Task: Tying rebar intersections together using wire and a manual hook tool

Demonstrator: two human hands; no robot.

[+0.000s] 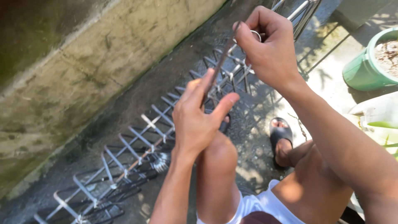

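Rod (218, 68), thin and dark, runs on a slant through the frame's centre, from the left hand (198, 120) pinching its lower end up to the right hand (269, 47) clenched around its top, above the rebar cage (137, 153) lying along the concrete wall (74, 62).

A thin dark metal rod (219, 66) stood slanted in the upper middle of the frame, its top end higher and to the right. A small silver wire ring (256, 34) sat at this top end, partly hidden by fingers.
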